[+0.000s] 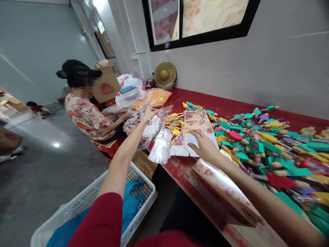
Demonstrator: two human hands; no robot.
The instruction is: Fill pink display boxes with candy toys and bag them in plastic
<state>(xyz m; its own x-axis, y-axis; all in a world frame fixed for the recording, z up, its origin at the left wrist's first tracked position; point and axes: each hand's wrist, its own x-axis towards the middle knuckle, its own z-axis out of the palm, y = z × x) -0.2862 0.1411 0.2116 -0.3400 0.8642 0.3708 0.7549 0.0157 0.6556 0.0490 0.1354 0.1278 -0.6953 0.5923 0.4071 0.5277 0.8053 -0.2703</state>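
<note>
My left hand (150, 113) is stretched out over a heap of clear plastic bags (160, 145) and white pieces at the table edge. Its fingers look extended and apart, and no held thing shows in them. My right hand (204, 145) rests flat, fingers spread, on an unfolded printed cardboard box (196, 127) with white flaps. Below my right forearm, a folded pink-and-brown printed box (223, 188) lies at the table's front edge. Many small toys with green, yellow and red paddle-shaped parts (257, 147) are piled beside and behind the cardboard.
A co-worker (84, 103) sits at the left of the red table (190, 96), hands near a bag of orange-yellow bits (154, 98). Behind are a white sack (131, 92), a carton (105, 84) and a straw hat (165, 73). A white plastic basket (151, 195) with blue material stands below.
</note>
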